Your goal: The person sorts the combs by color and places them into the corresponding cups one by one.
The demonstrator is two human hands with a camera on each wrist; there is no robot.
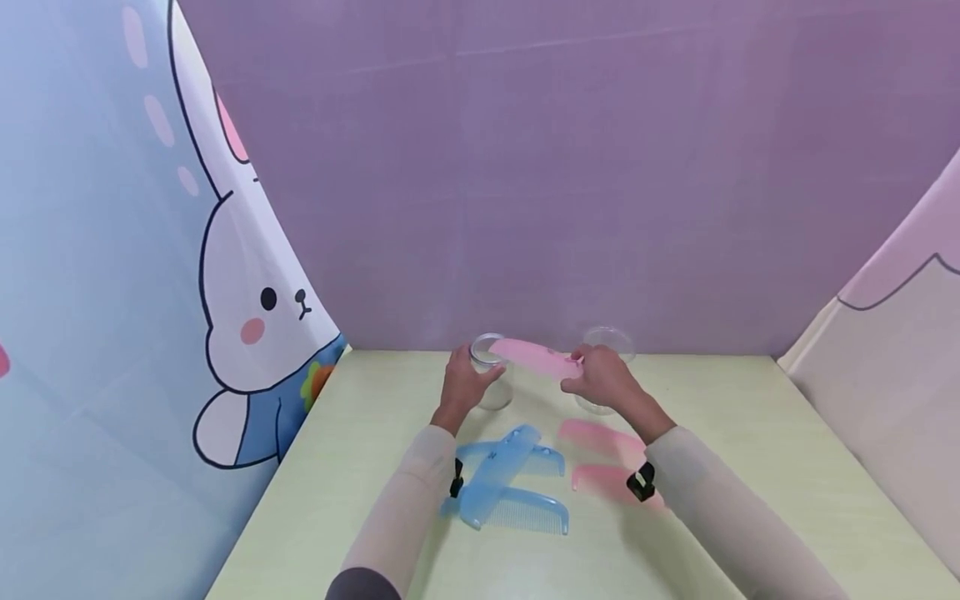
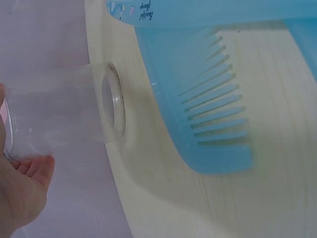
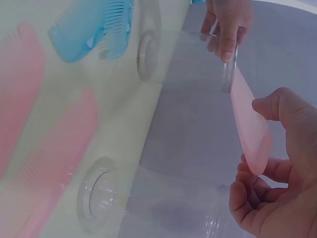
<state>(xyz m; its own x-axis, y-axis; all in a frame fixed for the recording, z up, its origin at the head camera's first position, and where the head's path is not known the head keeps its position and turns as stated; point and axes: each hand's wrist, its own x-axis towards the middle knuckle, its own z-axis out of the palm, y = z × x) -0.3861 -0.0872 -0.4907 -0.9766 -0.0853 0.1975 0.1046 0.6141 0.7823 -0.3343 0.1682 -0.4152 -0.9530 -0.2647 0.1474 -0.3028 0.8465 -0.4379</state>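
Note:
With its fingers around the upper part, the left hand grips a clear plastic jar that stands upright on the table. A pink comb is pinched between the thumb and fingers of the right hand. The comb is held almost level, its far end at the mouth of that jar, as the right wrist view also shows. Behind and below the right hand stands a second clear jar, partly hidden by that hand in the head view.
Blue combs lie overlapping on the pale table, near the left forearm. Two more pink combs lie to the right, partly covered by the right forearm. A purple backdrop rises right behind the jars.

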